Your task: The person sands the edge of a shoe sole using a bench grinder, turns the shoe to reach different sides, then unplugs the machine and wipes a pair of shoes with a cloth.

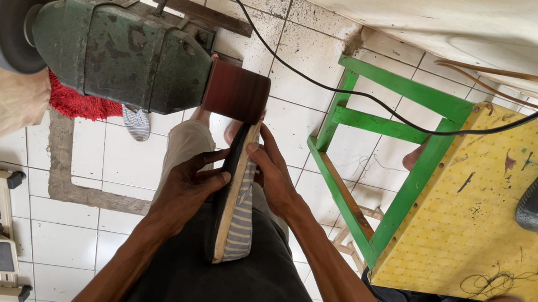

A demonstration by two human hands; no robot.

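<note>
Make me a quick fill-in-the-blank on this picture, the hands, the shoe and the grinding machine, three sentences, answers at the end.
1. Both hands, the left hand and the right hand, hold a striped ____ on edge, its toe against the machine's drum.
2. The body of the grinding machine is painted ____.
3. The stool beside the person's right arm has a yellow top and ____ legs.

Missing words: shoe; green; green
</note>
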